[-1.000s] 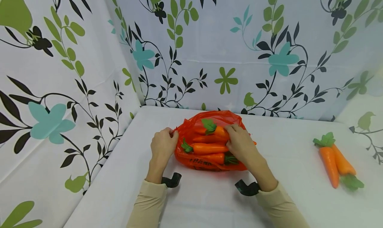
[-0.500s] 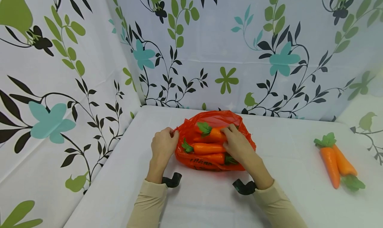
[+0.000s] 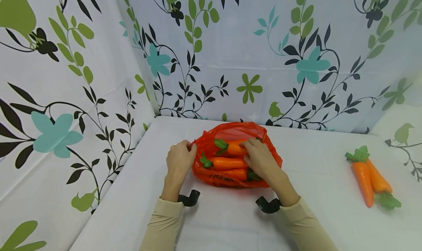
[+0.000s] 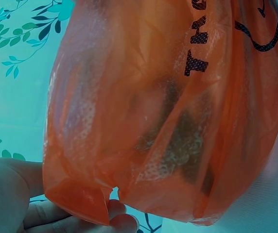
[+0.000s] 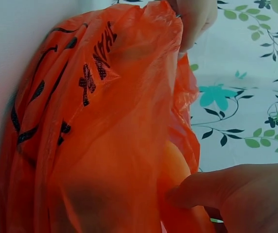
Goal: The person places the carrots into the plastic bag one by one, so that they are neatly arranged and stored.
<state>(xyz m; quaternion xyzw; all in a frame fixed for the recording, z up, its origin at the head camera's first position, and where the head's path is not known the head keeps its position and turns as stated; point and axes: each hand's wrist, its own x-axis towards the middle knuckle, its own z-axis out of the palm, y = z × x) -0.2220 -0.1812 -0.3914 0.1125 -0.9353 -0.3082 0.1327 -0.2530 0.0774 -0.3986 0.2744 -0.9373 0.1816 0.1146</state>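
Observation:
A red plastic bag (image 3: pixel 211 179) with black lettering lies open on the table, several orange carrots inside it. My left hand (image 3: pixel 180 158) pinches the bag's left rim; in the left wrist view its thumb and fingers (image 4: pixel 46 218) hold the plastic edge. Over the bag's right half, my right hand (image 3: pixel 263 159) grips the topmost carrot (image 3: pixel 234 147), whose leafy green top points left. Below that one lies another carrot (image 3: pixel 229 163) with its greens also to the left. In the right wrist view the thumb presses on the gripped carrot (image 5: pixel 175 167); its far end is hidden.
Two more carrots (image 3: pixel 364 181) lie side by side on the white table (image 3: pixel 316 163) at the right, with leaves at opposite ends. A patterned curtain (image 3: pixel 211 71) stands behind the table and along its left side.
My right hand has moved left and slightly down with the carrot, bringing it lower among the others in the bag. The left hand has stayed on the rim.

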